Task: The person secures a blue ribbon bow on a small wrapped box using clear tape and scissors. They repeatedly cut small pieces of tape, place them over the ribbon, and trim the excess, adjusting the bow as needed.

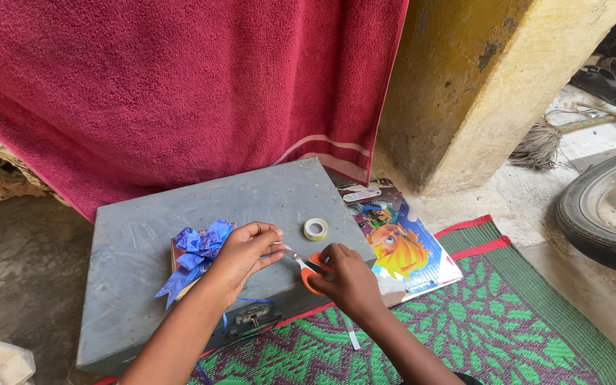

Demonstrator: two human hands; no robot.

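**Head view: hands working over grey metal box**

Left hand [245, 251] is pinching something small, just right of blue ribbon bow [197, 255]. Right hand [351, 279] is gripping orange-handled scissors [306, 269], blades pointing toward left fingers. Tape roll [315, 229] is lying just above, on metal box [144, 235].

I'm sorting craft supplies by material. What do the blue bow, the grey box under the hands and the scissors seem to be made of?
The blue bow looks like thin glossy plastic or foil ribbon: its loops shine and hold stiff curls. The grey box seems to be dull painted metal, with a latch at its front edge. The scissors in the right hand have bright metal blades and smooth orange handles, probably plastic.
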